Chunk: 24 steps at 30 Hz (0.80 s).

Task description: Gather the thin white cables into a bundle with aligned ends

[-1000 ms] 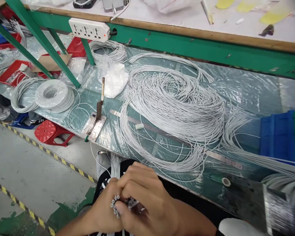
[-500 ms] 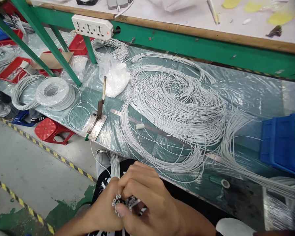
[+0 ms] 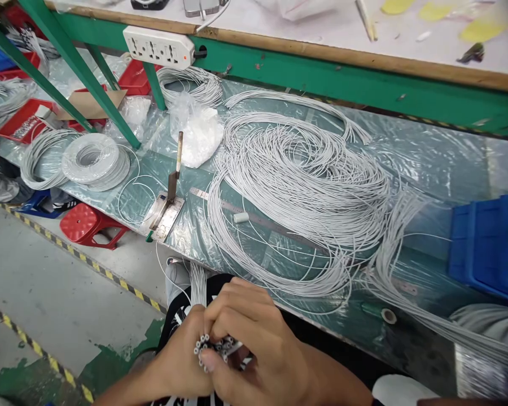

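Observation:
My left hand (image 3: 185, 356) is closed around a bundle of light grey wires (image 3: 198, 285) above my lap. Their cut ends (image 3: 203, 347) poke out between my two hands, facing me. My right hand (image 3: 254, 341) curls over the same ends, thumb and fingers closed on some of them. How many wires the right fingers pinch is hidden. Beyond my hands, a large coiled heap of grey wires (image 3: 305, 186) covers the table, and a looser curved bunch (image 3: 254, 259) lies along its near edge.
A hand-lever cutter (image 3: 166, 217) stands at the table edge, left of a steel ruler (image 3: 220, 204). Wire rolls (image 3: 93, 160) lie farther left, above a red stool (image 3: 84, 225). Blue bins (image 3: 482, 242) stand at right. A power strip (image 3: 158, 46) hangs on the green frame.
At the right, the trailing strand of wires has shifted slightly and bends more toward the near edge. My hands and the bundle they hold look almost unmoved.

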{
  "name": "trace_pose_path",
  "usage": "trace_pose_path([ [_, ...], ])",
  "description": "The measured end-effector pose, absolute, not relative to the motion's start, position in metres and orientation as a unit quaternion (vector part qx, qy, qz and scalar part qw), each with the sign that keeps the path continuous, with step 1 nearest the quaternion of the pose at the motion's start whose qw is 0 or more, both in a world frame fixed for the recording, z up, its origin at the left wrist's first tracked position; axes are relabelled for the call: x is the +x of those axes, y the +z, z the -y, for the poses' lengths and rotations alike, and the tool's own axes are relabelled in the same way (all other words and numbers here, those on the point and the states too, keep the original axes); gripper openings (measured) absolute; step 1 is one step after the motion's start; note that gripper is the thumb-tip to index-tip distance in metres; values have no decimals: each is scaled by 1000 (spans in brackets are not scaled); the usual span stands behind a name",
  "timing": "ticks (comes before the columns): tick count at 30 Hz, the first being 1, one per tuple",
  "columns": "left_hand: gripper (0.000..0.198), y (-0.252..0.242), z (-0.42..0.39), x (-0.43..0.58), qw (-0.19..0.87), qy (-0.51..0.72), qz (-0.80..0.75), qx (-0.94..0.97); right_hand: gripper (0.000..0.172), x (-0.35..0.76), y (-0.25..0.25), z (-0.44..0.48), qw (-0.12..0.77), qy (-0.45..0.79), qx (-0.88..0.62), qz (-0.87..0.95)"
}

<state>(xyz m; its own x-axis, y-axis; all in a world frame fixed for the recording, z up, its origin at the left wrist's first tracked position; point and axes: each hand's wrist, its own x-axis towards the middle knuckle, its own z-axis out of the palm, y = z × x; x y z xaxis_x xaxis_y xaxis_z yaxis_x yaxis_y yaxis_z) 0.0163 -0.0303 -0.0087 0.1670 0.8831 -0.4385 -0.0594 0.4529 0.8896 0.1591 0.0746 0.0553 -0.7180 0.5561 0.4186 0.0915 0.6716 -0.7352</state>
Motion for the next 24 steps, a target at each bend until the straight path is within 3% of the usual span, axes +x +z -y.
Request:
trace_pose_path([
  [11, 27, -4, 27, 26, 642, 361, -549, 395, 24, 159, 51, -77, 331, 382, -191, 842],
  [18, 40, -15, 34, 17, 681, 350, -532, 363, 35, 159, 54, -74, 316, 385, -213, 840],
  [24, 44, 2, 21, 15, 678, 340, -533, 375, 29, 158, 52, -79, 321, 407, -211, 829],
])
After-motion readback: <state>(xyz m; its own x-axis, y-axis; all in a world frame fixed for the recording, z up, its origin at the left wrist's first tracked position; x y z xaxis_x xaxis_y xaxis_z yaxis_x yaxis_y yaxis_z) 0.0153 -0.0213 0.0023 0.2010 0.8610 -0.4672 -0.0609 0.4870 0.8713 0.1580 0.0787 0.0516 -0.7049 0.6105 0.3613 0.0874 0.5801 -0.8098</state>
